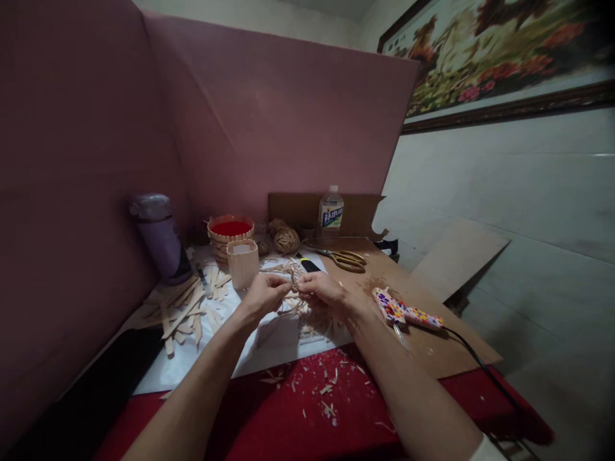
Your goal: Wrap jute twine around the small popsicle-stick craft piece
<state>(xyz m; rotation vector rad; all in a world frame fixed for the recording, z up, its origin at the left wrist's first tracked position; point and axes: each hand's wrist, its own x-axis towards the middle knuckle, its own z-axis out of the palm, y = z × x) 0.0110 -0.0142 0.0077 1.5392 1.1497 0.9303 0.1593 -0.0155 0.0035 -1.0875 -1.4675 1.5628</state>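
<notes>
My left hand [267, 292] and my right hand [323, 288] meet over the white paper, fingertips pinched. Between them is a small piece of brown twine [295, 280], gripped from both sides; its exact shape is too small to make out. Loose twine strands [288, 308] and wood scraps lie below the fingers. Just behind my left hand stands a small cup made of wooden sticks [243, 265]. A larger stick basket with a red inside [230, 229] is behind it. The black-and-yellow cutter [310, 264] lies beyond my right hand.
Flat wooden sticks [185, 310] are heaped at left beside a purple bottle [163, 243]. A twine ball [286, 240], gold-handled scissors [348, 259] and a clear bottle [331, 214] sit at the back. A flowered glue gun [391, 308], its cord trailing right, rests on brown board [432, 355].
</notes>
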